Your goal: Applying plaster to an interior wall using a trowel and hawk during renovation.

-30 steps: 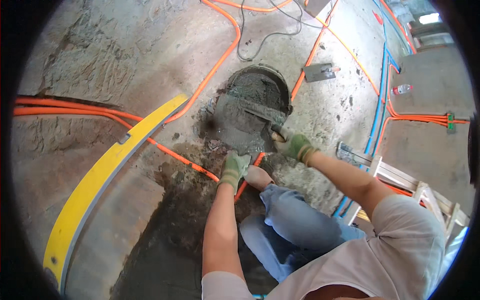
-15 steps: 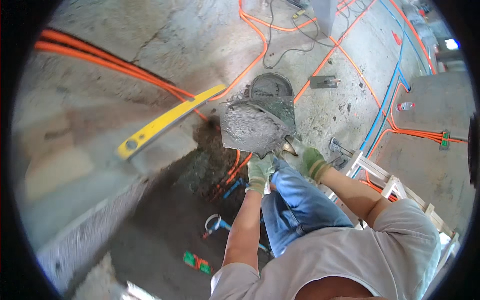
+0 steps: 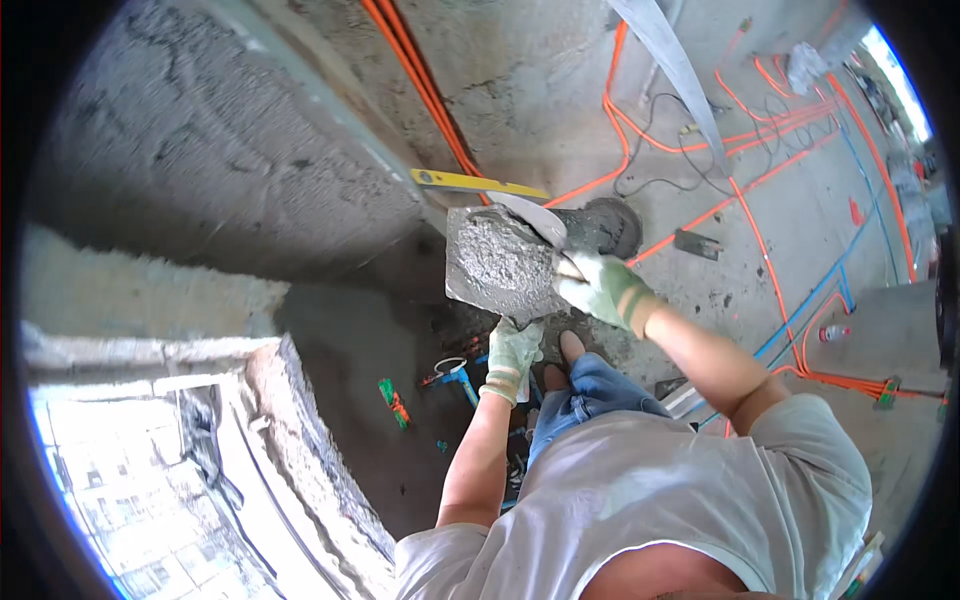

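Note:
My left hand point(image 3: 514, 355), in a pale green work glove, is closed under the near edge of a square mortar board point(image 3: 458, 287). A heap of wet grey mortar point(image 3: 503, 258) covers most of the board. In my right hand point(image 3: 600, 290), gloved likewise, is a trowel; its handle is mostly hidden by the fingers. The pale trowel blade point(image 3: 530, 216) lies slanted along the far right edge of the mortar. Just beyond the board, partly covered by it, stands a round bucket point(image 3: 618, 228) with grey mortar inside.
A yellow spirit level point(image 3: 480, 184) leans near the wall's foot. A flat plastering float point(image 3: 697, 244) rests on the floor. Orange conduits point(image 3: 765, 260) and blue pipes point(image 3: 815, 288) cross the right side. A bright window opening point(image 3: 130, 480) is at lower left, a bottle point(image 3: 834, 332) at right.
The view has swung leftward, bringing in the window opening and rough wall. My right hand has moved up from the board's near right corner, and the trowel blade now lies along the mortar's far side.

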The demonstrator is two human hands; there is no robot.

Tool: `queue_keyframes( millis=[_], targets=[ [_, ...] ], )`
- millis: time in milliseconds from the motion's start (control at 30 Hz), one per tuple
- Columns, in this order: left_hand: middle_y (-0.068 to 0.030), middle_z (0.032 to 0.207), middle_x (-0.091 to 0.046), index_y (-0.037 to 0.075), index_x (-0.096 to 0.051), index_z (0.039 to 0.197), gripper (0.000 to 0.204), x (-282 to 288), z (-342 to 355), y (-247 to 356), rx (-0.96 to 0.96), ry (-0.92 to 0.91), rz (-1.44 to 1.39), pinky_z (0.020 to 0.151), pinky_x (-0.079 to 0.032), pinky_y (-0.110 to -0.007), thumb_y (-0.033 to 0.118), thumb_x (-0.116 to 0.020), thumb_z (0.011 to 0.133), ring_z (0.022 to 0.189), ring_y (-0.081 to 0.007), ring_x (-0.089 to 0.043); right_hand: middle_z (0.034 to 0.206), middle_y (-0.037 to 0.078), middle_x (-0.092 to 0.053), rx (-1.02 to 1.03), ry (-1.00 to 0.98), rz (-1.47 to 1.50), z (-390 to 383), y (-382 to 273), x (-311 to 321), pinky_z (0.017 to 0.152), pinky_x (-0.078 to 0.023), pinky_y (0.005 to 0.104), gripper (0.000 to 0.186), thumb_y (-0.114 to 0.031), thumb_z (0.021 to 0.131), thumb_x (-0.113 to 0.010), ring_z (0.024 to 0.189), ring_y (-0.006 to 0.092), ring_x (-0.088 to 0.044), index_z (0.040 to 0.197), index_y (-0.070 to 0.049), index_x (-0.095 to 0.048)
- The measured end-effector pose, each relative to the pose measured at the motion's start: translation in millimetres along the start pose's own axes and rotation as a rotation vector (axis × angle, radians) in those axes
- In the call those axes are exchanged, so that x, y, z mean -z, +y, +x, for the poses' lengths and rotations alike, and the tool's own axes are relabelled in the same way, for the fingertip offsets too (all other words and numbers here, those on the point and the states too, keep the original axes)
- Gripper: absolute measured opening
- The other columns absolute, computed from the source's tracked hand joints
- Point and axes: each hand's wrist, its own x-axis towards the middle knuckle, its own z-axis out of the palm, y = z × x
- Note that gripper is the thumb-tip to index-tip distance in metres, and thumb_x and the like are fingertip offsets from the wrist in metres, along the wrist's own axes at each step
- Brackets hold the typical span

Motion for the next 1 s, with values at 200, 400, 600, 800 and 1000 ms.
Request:
queue_keyframes(
  millis=[200,400,600,800,1000],
  targets=[
    [-0.0021,0.073,-0.063,0.005,-0.064,0.107,0.032,25.2,-50.0,33.9,-0.020,0.065,-0.108,0.044,-0.044,-0.027,0.025,-0.077,0.086,0.049,-0.0113,-0.053,0.117,0.012,-0.069,0.470,-0.307,-0.466,39.8,-19.0,58.7,0.078,-0.055,0.0469,0.029,-0.028,0.085,-0.063,0.089,0.0347,-0.068,0.109,-0.015,-0.072],
    [-0.0008,0.069,-0.060,0.013,-0.062,0.099,0.022,44.7,-76.2,86.0,-0.055,0.151,-0.272,0.044,-0.042,-0.026,0.022,-0.077,0.086,0.048,-0.0114,-0.054,0.085,0.007,-0.068,0.813,0.158,-0.549,56.5,-11.6,113.6,0.062,-0.052,0.0449,0.030,-0.026,0.079,-0.077,0.073,0.0306,-0.065,0.105,-0.013,-0.071],
    [-0.0003,0.072,-0.060,0.012,-0.063,0.101,0.023,60.6,-111.4,135.9,-0.207,0.226,-0.237,0.046,-0.043,-0.027,0.022,-0.077,0.086,0.052,-0.0110,-0.054,0.070,0.003,-0.063,1.057,0.166,-0.654,82.7,-44.5,124.1,0.053,-0.049,0.0423,0.019,-0.038,0.077,-0.073,0.065,0.0260,-0.064,0.077,-0.018,-0.071],
    [0.0013,0.081,-0.061,0.010,-0.064,0.102,0.021,62.0,-132.1,144.6,-0.285,0.193,-0.143,0.051,-0.047,-0.026,0.018,-0.076,0.087,0.067,-0.0104,-0.057,0.081,0.002,-0.063,1.017,0.407,-0.576,103.5,-90.8,88.3,0.060,-0.049,0.0422,0.028,-0.033,0.073,-0.074,0.073,0.0245,-0.064,0.097,-0.019,-0.073],
    [0.0005,0.080,-0.062,0.010,-0.064,0.100,0.024,104.0,-150.2,153.0,-0.298,0.243,-0.231,0.052,-0.049,-0.026,0.021,-0.080,0.086,0.063,-0.0113,-0.059,0.087,0.001,-0.064,1.061,0.700,-0.578,118.0,-159.1,84.3,0.063,-0.048,0.0429,0.030,-0.034,0.074,-0.074,0.077,0.0243,-0.064,0.101,-0.022,-0.072]
  ],
)
